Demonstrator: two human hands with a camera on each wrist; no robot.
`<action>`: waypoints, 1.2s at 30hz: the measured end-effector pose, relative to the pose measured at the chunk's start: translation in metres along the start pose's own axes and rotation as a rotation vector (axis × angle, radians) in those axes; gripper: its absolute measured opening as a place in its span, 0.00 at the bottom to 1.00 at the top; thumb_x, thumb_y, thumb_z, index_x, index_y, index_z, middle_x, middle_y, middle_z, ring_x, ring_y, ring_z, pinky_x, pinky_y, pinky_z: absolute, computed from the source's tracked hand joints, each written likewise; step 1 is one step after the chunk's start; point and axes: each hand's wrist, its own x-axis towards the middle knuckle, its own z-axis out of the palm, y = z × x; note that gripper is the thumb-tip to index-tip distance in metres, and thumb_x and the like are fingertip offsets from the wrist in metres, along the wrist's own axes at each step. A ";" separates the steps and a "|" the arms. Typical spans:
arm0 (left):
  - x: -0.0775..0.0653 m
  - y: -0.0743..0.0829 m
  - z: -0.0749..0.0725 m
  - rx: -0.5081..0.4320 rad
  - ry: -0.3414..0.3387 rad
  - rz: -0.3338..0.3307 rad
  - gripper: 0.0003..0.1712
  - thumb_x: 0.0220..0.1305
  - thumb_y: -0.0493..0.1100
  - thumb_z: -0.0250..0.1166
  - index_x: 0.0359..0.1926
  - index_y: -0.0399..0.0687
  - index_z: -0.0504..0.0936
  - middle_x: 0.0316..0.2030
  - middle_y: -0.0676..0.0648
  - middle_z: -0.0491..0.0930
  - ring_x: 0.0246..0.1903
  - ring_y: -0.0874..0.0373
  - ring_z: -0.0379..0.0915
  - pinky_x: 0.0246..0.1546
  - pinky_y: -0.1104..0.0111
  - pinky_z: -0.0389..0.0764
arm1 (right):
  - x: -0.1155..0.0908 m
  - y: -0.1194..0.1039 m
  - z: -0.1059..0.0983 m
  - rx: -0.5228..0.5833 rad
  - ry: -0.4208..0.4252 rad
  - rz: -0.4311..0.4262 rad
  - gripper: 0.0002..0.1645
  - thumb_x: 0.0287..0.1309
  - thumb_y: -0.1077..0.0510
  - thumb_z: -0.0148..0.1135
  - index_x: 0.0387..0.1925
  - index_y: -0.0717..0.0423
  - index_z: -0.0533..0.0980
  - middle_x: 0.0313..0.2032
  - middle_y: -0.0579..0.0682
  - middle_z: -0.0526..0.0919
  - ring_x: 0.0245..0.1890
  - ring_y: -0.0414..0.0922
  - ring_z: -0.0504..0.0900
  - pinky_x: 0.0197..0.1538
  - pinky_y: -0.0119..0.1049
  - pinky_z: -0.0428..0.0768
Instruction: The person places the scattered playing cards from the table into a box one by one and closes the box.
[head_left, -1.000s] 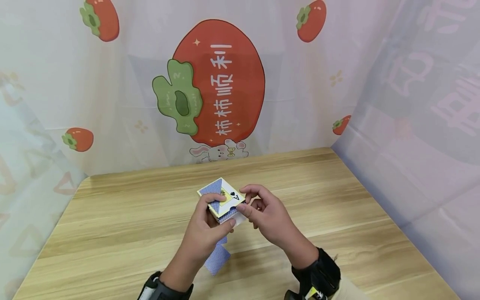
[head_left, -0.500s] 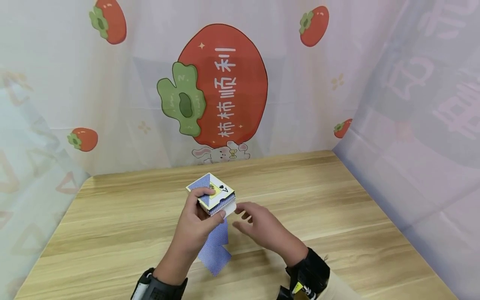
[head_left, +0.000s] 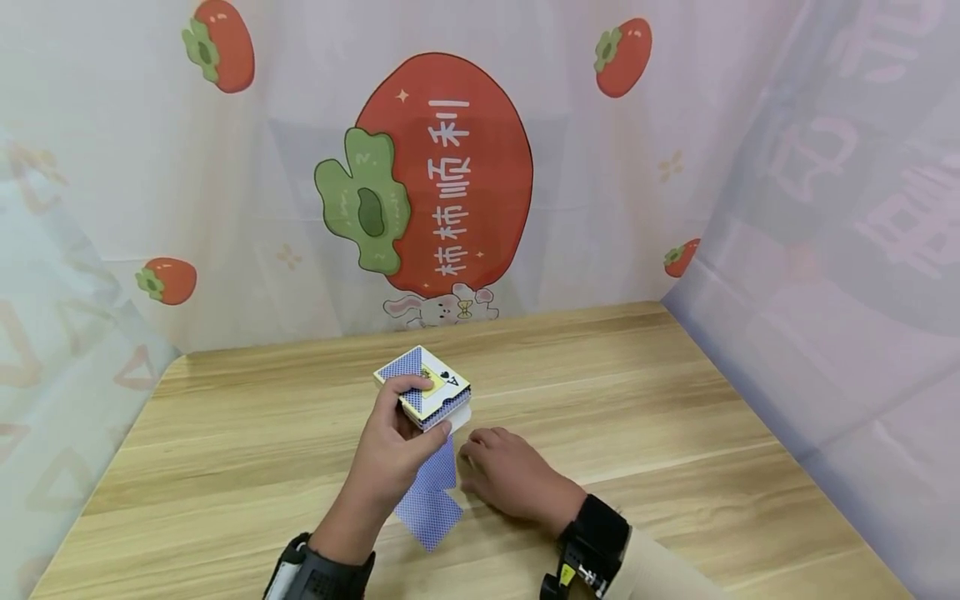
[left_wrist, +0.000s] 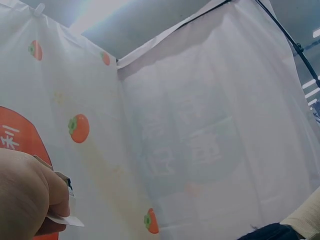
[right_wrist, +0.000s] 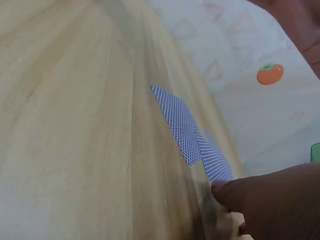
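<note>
My left hand [head_left: 386,454] grips a playing card box [head_left: 444,398] above the table, forefinger over its ace-of-spades face and thumb at the open end. Blue-backed cards show inside, and a white flap hangs out. Below lie several loose playing cards [head_left: 430,518], face down and overlapping. With fingers bent toward the tabletop, my right hand [head_left: 513,475] is low beside the upper card [head_left: 441,468]. The right wrist view puts its thumb [right_wrist: 232,195] right at that card's edge; the other fingertips are mostly hidden. Only the back of my left hand [left_wrist: 30,200] and the flap [left_wrist: 72,220] show in the left wrist view.
The wood-grain table [head_left: 637,400] extends around both hands. Behind it hangs a white curtain [head_left: 300,100] printed with persimmons, and another curtain [head_left: 847,250] runs along the right side. Black bands [head_left: 600,533] circle both wrists.
My right hand has left the box's flap and come down to the table beside the loose cards. My left hand has shifted slightly left with the box, then stayed put.
</note>
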 end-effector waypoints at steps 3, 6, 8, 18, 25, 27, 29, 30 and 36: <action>0.000 -0.002 0.001 0.013 -0.004 0.007 0.32 0.61 0.21 0.60 0.63 0.40 0.61 0.70 0.29 0.58 0.66 0.38 0.64 0.53 0.72 0.78 | 0.014 -0.004 0.005 -0.020 0.008 -0.016 0.31 0.67 0.40 0.63 0.65 0.49 0.75 0.61 0.46 0.78 0.63 0.45 0.74 0.66 0.42 0.74; 0.001 -0.005 0.001 0.023 -0.003 0.005 0.32 0.61 0.21 0.61 0.63 0.41 0.61 0.70 0.29 0.60 0.65 0.39 0.66 0.53 0.72 0.78 | 0.029 -0.012 0.008 -0.015 -0.015 -0.015 0.38 0.68 0.39 0.61 0.73 0.49 0.67 0.67 0.46 0.75 0.65 0.43 0.73 0.68 0.40 0.72; 0.002 -0.007 0.001 0.025 0.002 -0.003 0.32 0.61 0.22 0.61 0.63 0.41 0.61 0.69 0.29 0.61 0.65 0.39 0.67 0.53 0.72 0.79 | 0.037 -0.018 0.008 0.007 -0.045 -0.007 0.42 0.68 0.37 0.60 0.76 0.50 0.62 0.69 0.46 0.73 0.66 0.42 0.72 0.68 0.39 0.71; 0.004 -0.016 -0.007 0.029 0.046 -0.048 0.32 0.62 0.24 0.62 0.63 0.39 0.60 0.67 0.29 0.64 0.62 0.41 0.69 0.50 0.76 0.78 | 0.051 -0.058 0.008 0.148 -0.077 -0.017 0.63 0.57 0.36 0.71 0.80 0.54 0.45 0.75 0.46 0.61 0.66 0.36 0.68 0.64 0.29 0.72; 0.003 -0.017 -0.012 0.025 0.023 -0.105 0.32 0.62 0.23 0.60 0.64 0.39 0.59 0.70 0.30 0.60 0.65 0.41 0.65 0.49 0.75 0.79 | 0.036 -0.073 -0.002 -0.021 -0.140 -0.156 0.69 0.49 0.31 0.74 0.79 0.57 0.48 0.79 0.52 0.48 0.77 0.44 0.52 0.74 0.31 0.60; 0.001 -0.019 -0.015 0.031 0.027 -0.132 0.32 0.63 0.24 0.61 0.64 0.41 0.59 0.70 0.30 0.61 0.65 0.41 0.65 0.49 0.75 0.79 | 0.033 -0.071 -0.002 -0.096 -0.156 -0.218 0.64 0.50 0.29 0.72 0.78 0.54 0.54 0.78 0.53 0.52 0.76 0.46 0.53 0.74 0.32 0.60; -0.002 -0.021 -0.018 0.050 0.033 -0.150 0.32 0.62 0.24 0.61 0.64 0.42 0.59 0.69 0.31 0.61 0.65 0.41 0.65 0.50 0.74 0.79 | 0.031 -0.068 -0.002 -0.144 -0.172 -0.271 0.59 0.52 0.28 0.69 0.77 0.49 0.58 0.77 0.52 0.55 0.76 0.46 0.55 0.73 0.31 0.62; -0.004 -0.022 -0.020 0.061 0.033 -0.150 0.32 0.63 0.24 0.61 0.64 0.42 0.59 0.69 0.30 0.62 0.65 0.40 0.66 0.50 0.74 0.79 | 0.031 -0.066 -0.002 -0.154 -0.179 -0.286 0.56 0.53 0.28 0.68 0.77 0.46 0.60 0.76 0.50 0.58 0.75 0.45 0.57 0.72 0.31 0.63; -0.016 -0.030 -0.031 0.115 0.034 -0.115 0.33 0.64 0.26 0.62 0.65 0.42 0.57 0.69 0.26 0.58 0.65 0.35 0.64 0.52 0.74 0.78 | 0.026 -0.053 -0.004 -0.079 -0.224 -0.291 0.45 0.57 0.34 0.69 0.73 0.39 0.66 0.74 0.43 0.63 0.71 0.38 0.62 0.64 0.27 0.72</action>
